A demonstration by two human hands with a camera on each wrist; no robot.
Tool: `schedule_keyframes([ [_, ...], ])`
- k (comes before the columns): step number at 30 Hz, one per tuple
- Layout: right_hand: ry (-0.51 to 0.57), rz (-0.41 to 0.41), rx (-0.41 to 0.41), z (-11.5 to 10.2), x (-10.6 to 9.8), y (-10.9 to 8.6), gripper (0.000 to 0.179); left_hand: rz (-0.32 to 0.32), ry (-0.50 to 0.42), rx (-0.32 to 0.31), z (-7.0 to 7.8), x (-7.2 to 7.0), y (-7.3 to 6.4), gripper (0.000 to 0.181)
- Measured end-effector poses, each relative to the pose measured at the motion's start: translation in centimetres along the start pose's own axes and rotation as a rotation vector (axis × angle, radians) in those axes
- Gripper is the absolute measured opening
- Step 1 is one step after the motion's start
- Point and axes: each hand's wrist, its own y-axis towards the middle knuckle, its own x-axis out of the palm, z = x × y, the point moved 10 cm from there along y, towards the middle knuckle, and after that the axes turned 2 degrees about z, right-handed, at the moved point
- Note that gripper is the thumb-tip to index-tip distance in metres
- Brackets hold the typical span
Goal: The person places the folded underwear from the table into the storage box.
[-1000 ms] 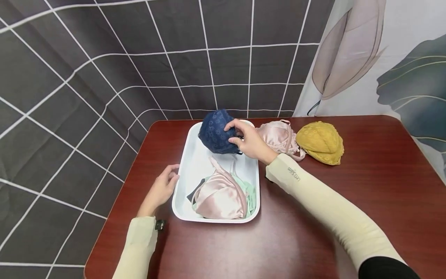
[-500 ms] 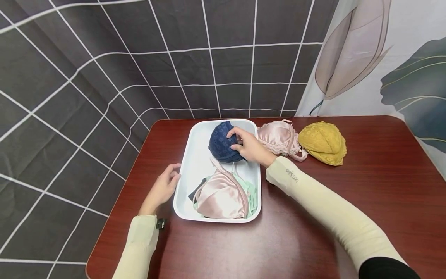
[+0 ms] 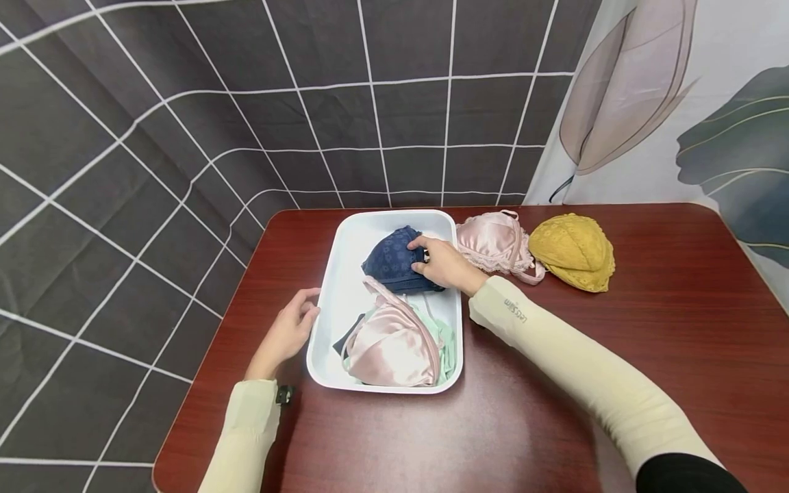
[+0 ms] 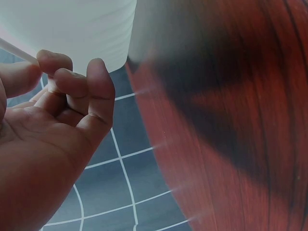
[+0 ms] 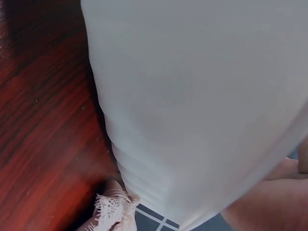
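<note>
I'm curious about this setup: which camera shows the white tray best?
The head view: it shows nearly the whole white tray from above, with clothing inside. The left wrist view shows just part of its outside; the right wrist view, a larger stretch.

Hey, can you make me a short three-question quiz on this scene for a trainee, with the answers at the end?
1. Multiple choice: what is the right hand holding?
A) the pale green garment
B) the navy bra
C) nothing

2. True or false: the mustard bra lies outside the white tray.

3. Short answer: in the head view, which garment on the table lies between the tray and the mustard bra?

Key:
1. B
2. True
3. The lace-trimmed pink bra
</note>
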Motion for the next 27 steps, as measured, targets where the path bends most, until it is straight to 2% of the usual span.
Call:
schedule_keyframes([
  [6, -0.040, 0.010, 0.030, 0.2, -0.8, -0.5, 0.044, 0.000, 0.003, 0.001, 0.1, 0.0, 0.0, 0.038],
  [11, 0.010, 0.064, 0.014, 0.1, -2.3, -1.2, 0.042, -0.006, 0.004, -0.005, -0.1, 0.1, 0.0, 0.038],
  [15, 0.052, 0.111, -0.013, 0.4, -3.8, -1.9, 0.041, -0.010, 0.000, -0.009, -0.1, 0.1, 0.0, 0.038],
  [20, 0.024, 0.184, -0.025, 1.1, -5.9, -3.0, 0.039, -0.005, -0.002, 0.004, 0.1, 0.0, 0.0, 0.038],
  [25, 0.054, 0.226, -0.029, 2.3, -7.8, -3.9, 0.037, -0.005, -0.005, 0.012, 0.1, 0.0, -0.1, 0.038],
  [27, 0.063, 0.256, -0.007, 3.0, -9.0, -4.4, 0.036, -0.010, -0.005, 0.006, 0.0, 0.1, -0.2, 0.038],
])
